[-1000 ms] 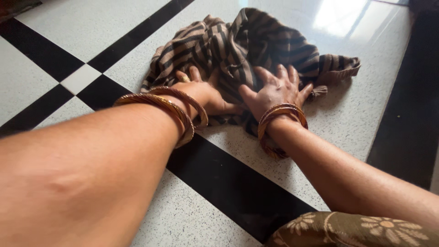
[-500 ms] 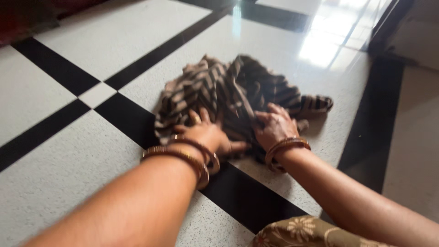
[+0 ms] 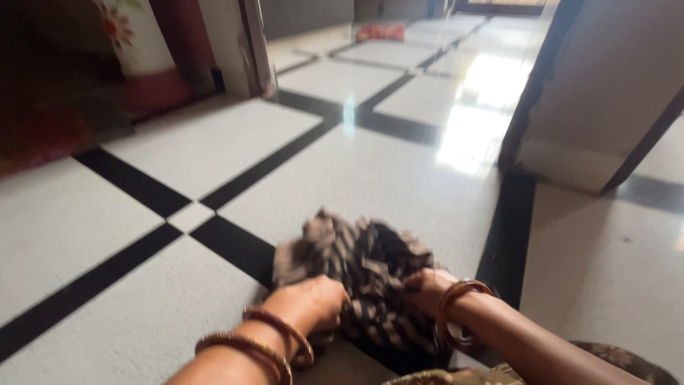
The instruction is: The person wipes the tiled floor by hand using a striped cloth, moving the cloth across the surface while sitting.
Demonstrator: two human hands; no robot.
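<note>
A brown and black striped cloth (image 3: 356, 264) lies bunched up on the white tiled floor (image 3: 356, 178), low in the head view. My left hand (image 3: 313, 303) is closed on the cloth's near left part, with bangles on the wrist. My right hand (image 3: 427, 289) grips the cloth's right side, also with bangles on the wrist. Both forearms reach in from the bottom edge.
Black bands (image 3: 135, 184) cross the white floor. A white wall corner (image 3: 584, 135) stands at the right, and a door frame (image 3: 253, 46) at the upper left. A small red thing (image 3: 381, 32) lies far down the hallway. Patterned fabric (image 3: 627, 360) shows at the bottom right.
The cloth was spread flatter under my open palms; now it is gathered into a bunch and both hands are closed on it. The view has tilted up toward the hallway.
</note>
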